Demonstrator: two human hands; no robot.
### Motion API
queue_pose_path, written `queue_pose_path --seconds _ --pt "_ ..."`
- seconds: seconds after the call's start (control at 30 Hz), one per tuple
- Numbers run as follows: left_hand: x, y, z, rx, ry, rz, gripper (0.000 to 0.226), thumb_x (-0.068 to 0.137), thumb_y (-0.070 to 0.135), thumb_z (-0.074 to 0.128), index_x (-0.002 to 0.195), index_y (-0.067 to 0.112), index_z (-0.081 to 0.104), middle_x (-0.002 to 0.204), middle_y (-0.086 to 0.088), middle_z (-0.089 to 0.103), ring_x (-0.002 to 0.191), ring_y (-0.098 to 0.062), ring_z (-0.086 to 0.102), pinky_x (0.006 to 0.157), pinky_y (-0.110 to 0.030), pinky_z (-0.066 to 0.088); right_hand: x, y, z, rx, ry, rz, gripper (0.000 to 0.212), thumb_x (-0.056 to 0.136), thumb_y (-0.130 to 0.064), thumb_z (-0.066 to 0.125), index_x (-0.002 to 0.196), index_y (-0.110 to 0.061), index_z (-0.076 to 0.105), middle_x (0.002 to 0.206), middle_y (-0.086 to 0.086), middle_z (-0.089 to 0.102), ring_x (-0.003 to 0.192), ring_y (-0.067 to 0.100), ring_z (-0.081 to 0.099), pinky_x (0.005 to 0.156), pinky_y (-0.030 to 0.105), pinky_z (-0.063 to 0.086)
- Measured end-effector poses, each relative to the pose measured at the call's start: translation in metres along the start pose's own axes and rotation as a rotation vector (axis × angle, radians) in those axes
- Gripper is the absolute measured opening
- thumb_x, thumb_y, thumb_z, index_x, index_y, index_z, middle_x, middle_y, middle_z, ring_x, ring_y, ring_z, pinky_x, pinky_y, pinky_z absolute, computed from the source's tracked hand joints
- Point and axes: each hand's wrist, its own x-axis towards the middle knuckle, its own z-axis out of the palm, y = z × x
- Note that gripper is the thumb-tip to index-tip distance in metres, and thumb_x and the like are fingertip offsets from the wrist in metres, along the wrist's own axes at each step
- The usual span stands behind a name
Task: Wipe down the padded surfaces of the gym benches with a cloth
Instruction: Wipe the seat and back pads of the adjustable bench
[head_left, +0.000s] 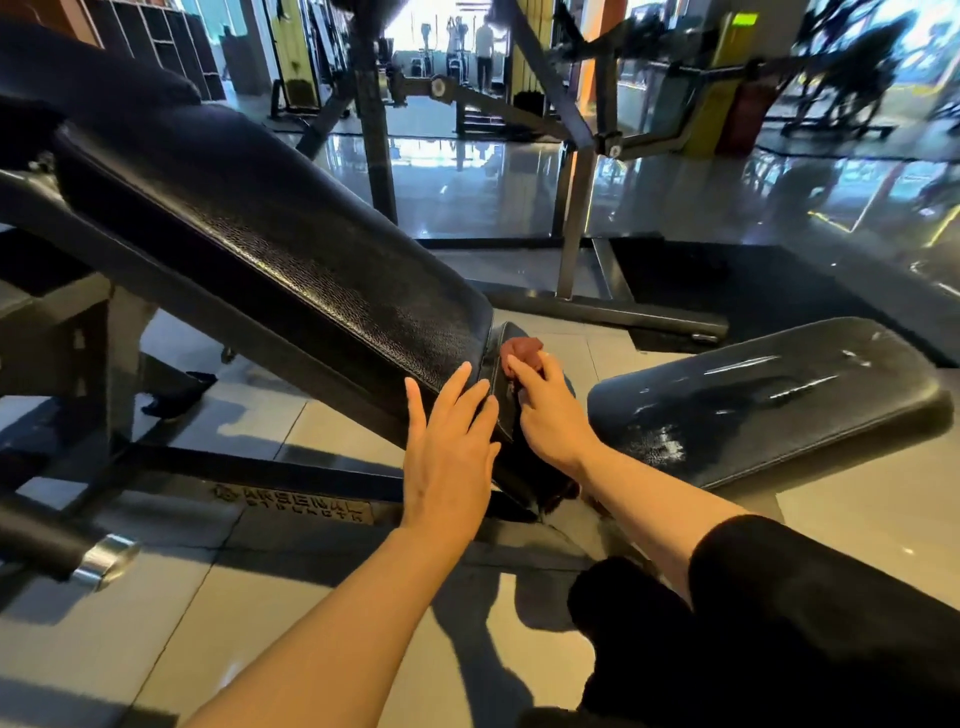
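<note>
A long black padded backrest (270, 244) slopes down from the upper left to the middle of the view. My left hand (449, 447) lies flat with straight fingers against its lower end. Just to the right, my right hand (548, 410) grips a small reddish-brown cloth (522, 351) and presses it on the lower edge of the pad, in the gap beside the seat. The black seat pad (769, 400) lies to the right and shines with wet streaks.
The bench's black steel frame (249, 470) with a maker's plate runs along the grey tiled floor below the backrest. A chrome-tipped bar (104, 561) juts in at lower left. Other machine frames (576, 218) and a black floor mat (753, 280) stand behind. A person stands far off.
</note>
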Motion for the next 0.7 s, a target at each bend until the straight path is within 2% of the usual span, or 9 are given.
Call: queue_pose_path --seconds 0.1,0.23,0.27,0.33,0.37,0.43,0.5,0.63,0.7 --pt "0.000 -0.001 0.000 0.052 -0.006 0.014 0.050 0.072 0.029 0.080 0.118 0.014 0.066 0.129 -0.004 0.060 0.137 -0.025 0.040 0.116 -0.055 -0.001 0.003 -0.007 0.007 0.061 0.098 0.096 0.048 0.100 -0.004 0.038 0.146 -0.016 0.039 0.156 0.006 0.021 0.137 0.027 0.032 0.108 0.030 0.030" --pt "0.003 -0.008 -0.001 0.080 0.021 0.074 0.047 0.071 0.030 0.079 0.114 0.015 0.068 0.125 -0.003 0.062 0.133 -0.023 0.044 0.116 -0.054 0.000 -0.034 -0.002 0.015 0.114 0.120 -0.015 0.045 0.101 -0.006 0.039 0.145 -0.017 0.041 0.152 0.000 0.026 0.131 0.010 0.034 0.094 -0.001 0.022" --pt "0.004 -0.009 -0.002 0.090 0.028 0.085 0.046 0.071 0.030 0.080 0.113 0.015 0.069 0.123 -0.003 0.063 0.132 -0.023 0.044 0.116 -0.053 0.000 -0.037 0.003 0.014 0.129 0.096 -0.038 0.046 0.101 -0.006 0.039 0.145 -0.017 0.040 0.152 0.000 0.025 0.133 0.009 0.031 0.098 0.000 0.021" --pt "0.005 -0.010 -0.002 0.089 0.035 0.090 0.046 0.070 0.029 0.080 0.112 0.014 0.069 0.121 -0.003 0.064 0.130 -0.024 0.047 0.115 -0.053 0.000 -0.032 0.017 0.008 0.132 0.032 -0.033 0.047 0.101 -0.005 0.038 0.147 -0.020 0.039 0.156 0.000 0.021 0.140 0.015 0.025 0.113 0.019 0.025" --pt "0.005 -0.009 -0.003 0.088 0.030 0.088 0.045 0.069 0.029 0.081 0.110 0.014 0.070 0.120 -0.004 0.065 0.129 -0.025 0.048 0.115 -0.053 0.000 -0.027 0.024 0.007 0.124 0.025 0.001 0.048 0.102 -0.005 0.037 0.147 -0.021 0.038 0.157 0.001 0.018 0.142 0.019 0.024 0.116 0.029 0.026" --pt "0.005 -0.006 -0.004 0.086 0.017 0.075 0.045 0.068 0.028 0.081 0.109 0.014 0.071 0.119 -0.004 0.065 0.129 -0.026 0.049 0.116 -0.052 -0.001 -0.020 0.030 0.007 0.114 0.079 0.101 0.049 0.101 -0.003 0.037 0.147 -0.020 0.038 0.158 0.003 0.018 0.142 0.026 0.027 0.116 0.036 0.027" --pt "0.005 -0.003 -0.005 0.078 0.012 0.056 0.046 0.067 0.027 0.083 0.108 0.012 0.071 0.117 -0.005 0.066 0.128 -0.027 0.050 0.116 -0.051 -0.002 -0.014 0.026 0.011 0.128 0.131 0.137 0.047 0.100 -0.003 0.038 0.145 -0.015 0.041 0.156 0.006 0.021 0.139 0.028 0.031 0.113 0.033 0.028" --pt "0.004 0.001 -0.005 0.105 -0.004 0.053 0.049 0.066 0.025 0.085 0.110 0.009 0.070 0.115 -0.005 0.066 0.128 -0.029 0.050 0.115 -0.052 0.001 -0.011 0.016 0.014 0.155 0.075 -0.049 0.046 0.100 0.000 0.038 0.143 -0.014 0.044 0.156 0.001 0.023 0.142 0.018 0.024 0.104 0.012 0.018" --pt "0.003 0.001 -0.005 0.126 -0.013 0.058 0.050 0.066 0.026 0.085 0.110 0.009 0.069 0.114 -0.005 0.067 0.128 -0.029 0.050 0.114 -0.053 0.005 -0.011 0.032 0.009 0.161 0.058 -0.024 0.047 0.100 0.001 0.037 0.143 -0.016 0.044 0.157 0.002 0.022 0.143 0.020 0.023 0.109 0.016 0.018"
